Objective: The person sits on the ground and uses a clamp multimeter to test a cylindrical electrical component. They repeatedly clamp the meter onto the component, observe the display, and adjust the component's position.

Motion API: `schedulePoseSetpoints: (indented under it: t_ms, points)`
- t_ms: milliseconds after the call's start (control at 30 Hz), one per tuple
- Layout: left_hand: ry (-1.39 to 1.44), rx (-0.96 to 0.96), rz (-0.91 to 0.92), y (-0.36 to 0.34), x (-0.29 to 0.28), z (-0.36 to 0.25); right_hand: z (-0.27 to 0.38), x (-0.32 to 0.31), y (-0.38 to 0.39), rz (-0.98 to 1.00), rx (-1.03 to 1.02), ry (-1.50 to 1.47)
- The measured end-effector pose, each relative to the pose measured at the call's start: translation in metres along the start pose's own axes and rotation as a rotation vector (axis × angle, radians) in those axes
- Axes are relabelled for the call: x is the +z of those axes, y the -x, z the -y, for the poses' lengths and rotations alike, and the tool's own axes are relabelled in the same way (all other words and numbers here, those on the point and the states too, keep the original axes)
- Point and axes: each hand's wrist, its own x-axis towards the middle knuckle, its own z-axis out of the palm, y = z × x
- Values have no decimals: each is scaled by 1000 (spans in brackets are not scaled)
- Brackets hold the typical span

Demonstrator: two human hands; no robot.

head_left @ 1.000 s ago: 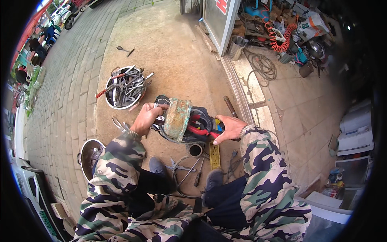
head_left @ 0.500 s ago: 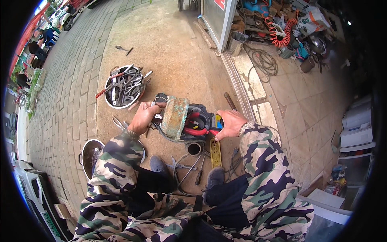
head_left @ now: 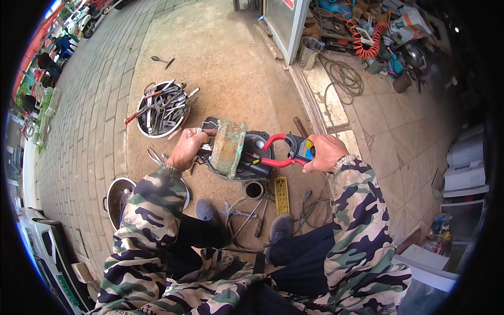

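Note:
My right hand is closed on a clamp meter, whose red jaw extends into the dark machine with wires. A rusty metal box with green patches sits across that machine's left part. Beside its left edge, my left hand is closed, index finger along the box; what it pinches is hard to make out. Below the machine are a round pipe opening, a yellow power strip and loose cables between and beside my shoes.
A basin of tools stands upper left, a metal pot lower left. A glass door, threshold, coiled hose and cluttered shelves are right. A parked car, scooter and people are along the paved left side.
My right hand has moved right, drawing the clamp meter partly out of the machine, so more of its red jaw shows. My left hand and the rusty box shifted slightly upward in view.

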Motion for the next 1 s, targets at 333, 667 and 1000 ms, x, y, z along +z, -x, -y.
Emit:
schedulePoseSetpoints:
  t_ms: [333, 667, 1000]
  points:
    - [60, 1, 18, -1, -9, 10, -38, -7, 22, 0, 97, -77]
    - [66, -36, -37, -5, -12, 23, -62, 4, 28, 6, 124, -89]
    - [39, -77, -53, -1, -9, 13, -69, 14, 18, 58, 136, -1]
